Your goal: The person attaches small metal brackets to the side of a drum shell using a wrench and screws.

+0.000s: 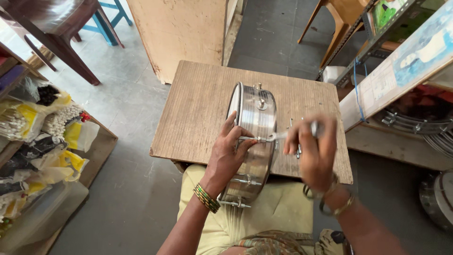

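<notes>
A shiny steel frame drum [255, 137] stands on its edge between the wooden board [198, 108] and my lap. My left hand [226, 153] grips its left side and rim, fingers spread against the shell beside a tension rod. My right hand [314, 148] is shut on a small metal spanner [278, 136], whose head sits on a bolt on the drum's shell. Several lugs and bolts run around the shell. The right hand is blurred with motion.
A few loose bolts [298, 151] lie on the board near my right hand. Bags of beads and packets [42, 127] fill a shelf at left. More steel drum rims [415, 123] sit at right under a slanted board. Chairs stand at the top.
</notes>
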